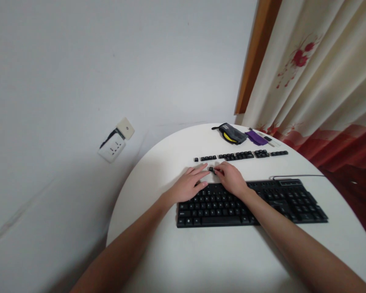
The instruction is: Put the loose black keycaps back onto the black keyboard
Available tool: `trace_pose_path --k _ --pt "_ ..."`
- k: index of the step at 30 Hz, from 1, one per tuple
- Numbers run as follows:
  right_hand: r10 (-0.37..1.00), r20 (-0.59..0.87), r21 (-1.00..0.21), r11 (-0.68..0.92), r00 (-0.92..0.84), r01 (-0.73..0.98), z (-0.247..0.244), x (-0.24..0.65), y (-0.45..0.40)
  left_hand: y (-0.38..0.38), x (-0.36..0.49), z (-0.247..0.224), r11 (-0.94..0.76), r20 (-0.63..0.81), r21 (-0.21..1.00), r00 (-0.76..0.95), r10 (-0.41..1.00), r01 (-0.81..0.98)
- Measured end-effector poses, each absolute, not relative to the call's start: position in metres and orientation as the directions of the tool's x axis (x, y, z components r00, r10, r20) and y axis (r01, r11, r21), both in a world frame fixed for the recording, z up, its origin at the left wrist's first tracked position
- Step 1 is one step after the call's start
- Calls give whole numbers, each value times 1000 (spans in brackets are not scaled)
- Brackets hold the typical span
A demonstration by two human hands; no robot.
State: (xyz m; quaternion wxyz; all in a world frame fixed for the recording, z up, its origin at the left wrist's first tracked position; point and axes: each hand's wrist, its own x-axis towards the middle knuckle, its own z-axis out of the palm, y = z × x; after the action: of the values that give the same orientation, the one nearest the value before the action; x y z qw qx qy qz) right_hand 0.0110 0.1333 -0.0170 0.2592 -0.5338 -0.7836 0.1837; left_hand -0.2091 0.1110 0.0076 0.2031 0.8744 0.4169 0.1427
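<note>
A black keyboard (222, 220) lies on the white round table (149, 248). My left hand (187, 185) rests over its upper left corner, fingers spread, with fingertips beyond the top edge. Just past that edge, my right hand (231, 178) has its thumb and fingers pinched beside a loose black keycap (211, 169); what sits between those fingertips is too small to make out. Behind both hands runs a row of loose black keycaps (236, 156), set in groups on the table.
At the back right are a dark mesh pouch (233, 133) with a yellow item, a purple cloth (256, 138) and small tools (272, 141). The keyboard cable (299, 176) runs right. A wall socket (112, 147) is at left; a curtain (317, 81) hangs at right.
</note>
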Motion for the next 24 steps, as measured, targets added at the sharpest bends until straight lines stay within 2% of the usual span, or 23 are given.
trace_pose_path --k 4,9,12,14,18,21,24 --pt "937 185 -584 348 -297 733 -16 11 133 112 -209 7 -590 69 419 624 779 690" --pt "939 173 -595 341 -298 728 -18 10 134 112 -210 6 -591 82 418 620 781 689" --pt "945 165 -571 325 -282 754 -17 9 132 117 -209 6 -595 104 461 626 773 658" --pt "957 183 -511 289 -226 809 -15 8 130 122 -208 3 -570 137 539 603 786 621" --pt "976 186 -453 187 -113 871 -14 7 127 134 -205 -4 -379 121 710 428 896 593" --pt "984 159 -479 153 -86 864 -15 8 129 142 -201 -7 -299 89 715 342 936 632" --pt "985 153 -484 147 -83 863 -16 9 130 150 -192 -5 -348 127 654 357 926 672"
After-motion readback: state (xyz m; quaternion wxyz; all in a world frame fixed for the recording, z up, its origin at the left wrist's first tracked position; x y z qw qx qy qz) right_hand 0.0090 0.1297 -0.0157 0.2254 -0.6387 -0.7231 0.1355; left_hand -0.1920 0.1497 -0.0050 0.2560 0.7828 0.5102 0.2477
